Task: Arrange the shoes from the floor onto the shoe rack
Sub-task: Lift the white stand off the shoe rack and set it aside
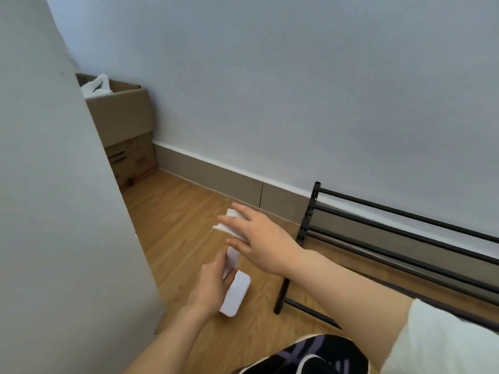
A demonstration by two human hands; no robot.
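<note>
Two white slippers lie on the wooden floor left of the black metal shoe rack. My left hand grips the near white slipper by its edge, thumb against its strap. My right hand reaches across and closes over the far white slipper, with fingers spread on top; most of that slipper is hidden under the hand. A black shoe with purple stripes and a white sole sits at the bottom edge, near my right arm. The visible rack bars hold no shoes.
A tall white panel stands close on the left. Stacked cardboard boxes with white plastic inside fill the far corner. The wall and its grey baseboard run behind the rack. Bare wood floor lies between boxes and slippers.
</note>
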